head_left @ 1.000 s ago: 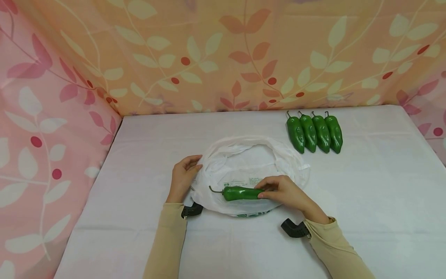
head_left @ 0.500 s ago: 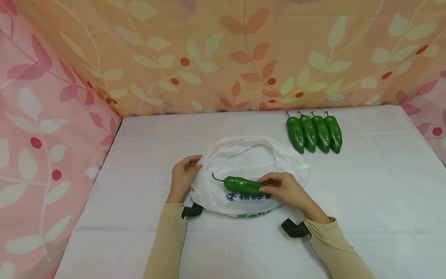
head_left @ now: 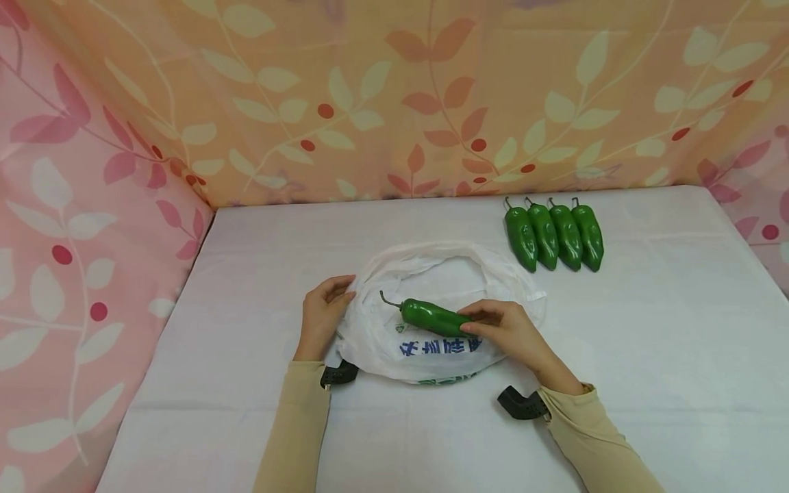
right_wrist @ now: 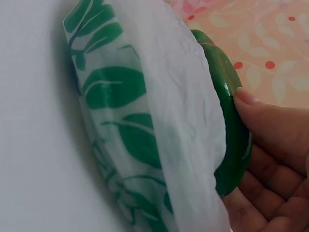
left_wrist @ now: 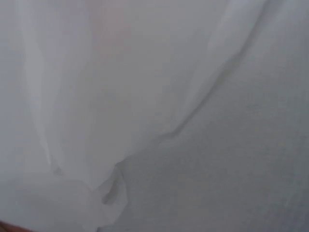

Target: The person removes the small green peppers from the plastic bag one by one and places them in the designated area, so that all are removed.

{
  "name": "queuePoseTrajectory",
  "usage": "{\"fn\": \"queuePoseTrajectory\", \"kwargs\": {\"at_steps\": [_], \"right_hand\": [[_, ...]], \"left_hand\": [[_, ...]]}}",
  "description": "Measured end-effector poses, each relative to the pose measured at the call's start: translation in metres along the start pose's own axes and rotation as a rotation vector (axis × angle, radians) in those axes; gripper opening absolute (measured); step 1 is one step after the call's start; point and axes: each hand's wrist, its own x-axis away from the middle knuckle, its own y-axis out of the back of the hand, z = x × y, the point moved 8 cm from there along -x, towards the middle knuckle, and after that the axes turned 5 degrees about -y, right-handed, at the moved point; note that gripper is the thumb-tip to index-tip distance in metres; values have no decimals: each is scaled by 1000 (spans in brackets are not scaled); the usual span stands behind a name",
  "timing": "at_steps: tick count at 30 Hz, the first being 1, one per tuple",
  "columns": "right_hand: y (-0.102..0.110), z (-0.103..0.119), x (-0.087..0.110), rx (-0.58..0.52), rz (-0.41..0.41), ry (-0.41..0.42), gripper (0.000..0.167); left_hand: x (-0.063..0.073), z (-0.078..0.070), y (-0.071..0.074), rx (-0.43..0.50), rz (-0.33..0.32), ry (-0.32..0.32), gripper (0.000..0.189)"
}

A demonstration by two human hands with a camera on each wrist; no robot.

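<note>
A white plastic bag (head_left: 372, 352) with green and blue print lies on the table, its mouth spread wide upward. At its left rim the fingertips of my left hand (head_left: 322, 318) hold the edge. Over the opening, my right hand (head_left: 510, 335) grips a green chili pepper (head_left: 431, 317) by its tip end, stem pointing left and slightly up. In the right wrist view the near bag wall (right_wrist: 181, 106) hides part of the pepper (right_wrist: 234, 125), and the thumb presses on it. Only folded white plastic (left_wrist: 96, 106) and a sliver of skin show in the left wrist view.
Several more green chili peppers (head_left: 557, 236) lie side by side at the back right of the white-covered table (head_left: 666, 329). Patterned cloth (head_left: 345, 96) rises behind the table and at both sides. A black wrist device (head_left: 522, 404) sits under each forearm.
My right hand has moved the pepper away from the front rim, farther over the bag's opening, and tilted its stem end upward. Blue print on the bag is now exposed. The left hand stays put.
</note>
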Motion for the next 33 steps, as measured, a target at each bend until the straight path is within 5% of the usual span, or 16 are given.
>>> {"fn": "queuePoseTrajectory", "kwargs": {"at_steps": [33], "right_hand": [[24, 2, 2, -58, -147, 25, 26]], "left_hand": [[0, 4, -1, -28, 2, 0, 27]]}}
